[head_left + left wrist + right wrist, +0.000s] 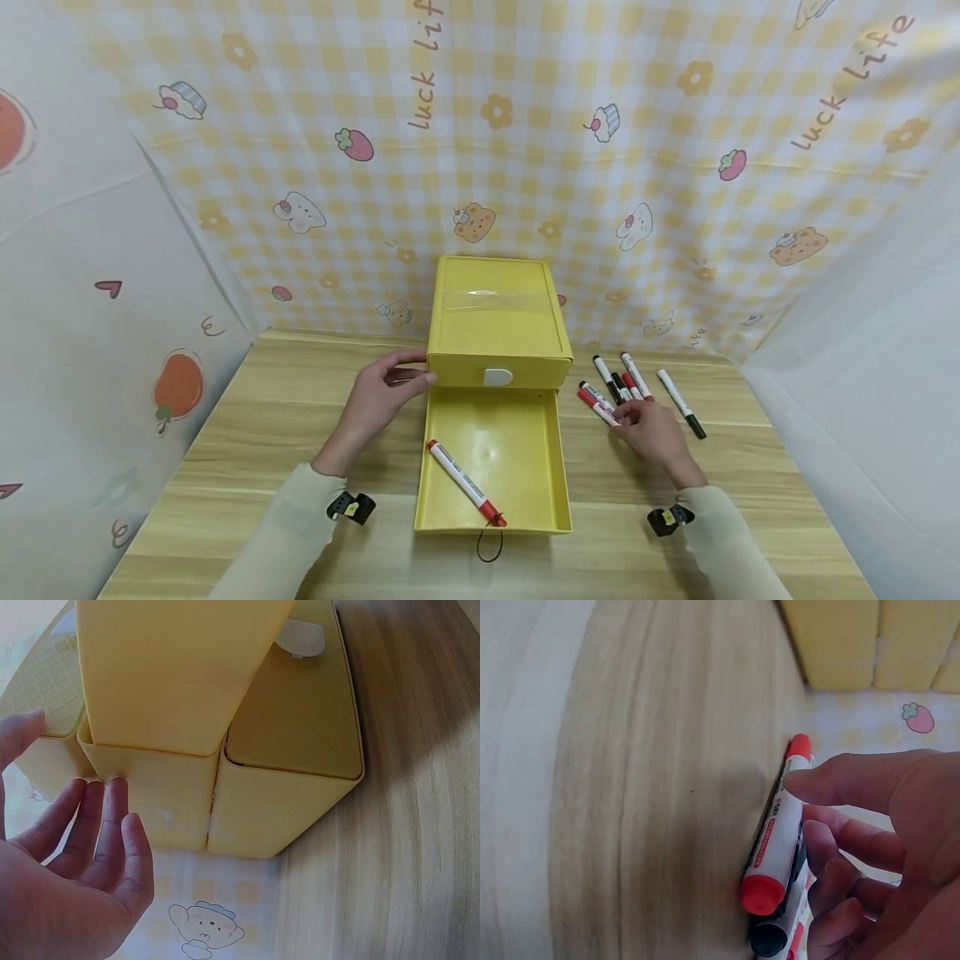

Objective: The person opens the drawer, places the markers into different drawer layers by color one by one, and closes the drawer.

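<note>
A yellow drawer box (491,312) stands at the table's back, its lower drawer (525,467) pulled out. One red-capped marker (459,475) lies slanted inside that drawer. My left hand (375,400) touches the box's left side with extended fingers; in the left wrist view the hand (82,900) has its fingertips at the yellow wall (165,787). To the right of the box, my right hand (656,433) pinches a red marker (596,406) among others. The right wrist view shows the hand's (900,847) thumb on this marker (776,832), fingers bent beside it.
Several markers lie close together beyond the right hand, including a green-capped one (603,375). A black-capped marker (682,404) lies apart at the right. A black loop (490,547) hangs at the drawer's front. A patterned cloth (495,167) stands behind the wooden table (292,358).
</note>
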